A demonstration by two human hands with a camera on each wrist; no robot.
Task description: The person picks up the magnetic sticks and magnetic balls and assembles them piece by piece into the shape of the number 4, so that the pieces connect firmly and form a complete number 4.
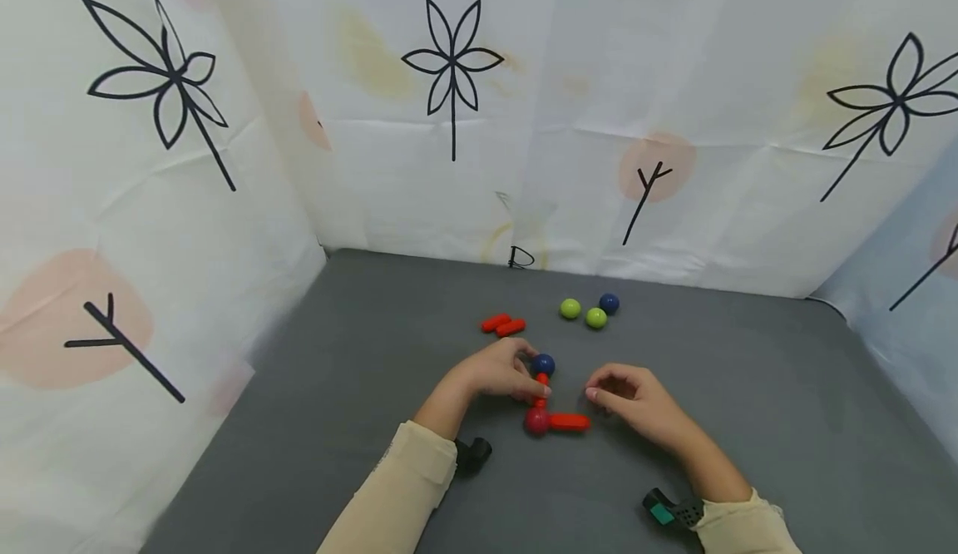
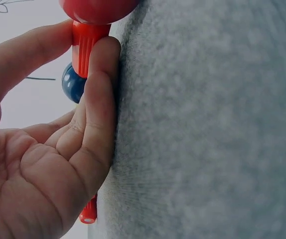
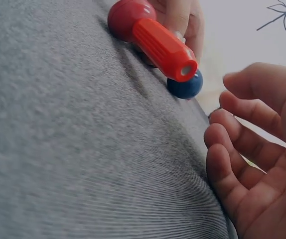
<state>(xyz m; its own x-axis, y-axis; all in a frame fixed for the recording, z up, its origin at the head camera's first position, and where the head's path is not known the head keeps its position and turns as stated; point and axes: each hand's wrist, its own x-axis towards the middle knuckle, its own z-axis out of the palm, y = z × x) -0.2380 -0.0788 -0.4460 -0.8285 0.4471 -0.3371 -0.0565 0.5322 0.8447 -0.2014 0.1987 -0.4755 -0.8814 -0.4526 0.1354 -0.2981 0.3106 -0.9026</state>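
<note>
My left hand pinches a short red ribbed rod between thumb and fingers. One end of that rod meets a darker red ball, and a blue ball sits at its other end. From the red ball a second red rod points right; in the right wrist view its free end shows a small pale disc. Right of this L-shaped piece, my right hand hovers near the rod's free end. Its fingers are loosely bent with nothing between them, apart from the rod in the right wrist view.
Two loose red rods lie beyond my left hand on the grey table. Farther back to the right are two green balls and another blue ball. A white patterned cloth hangs behind the table.
</note>
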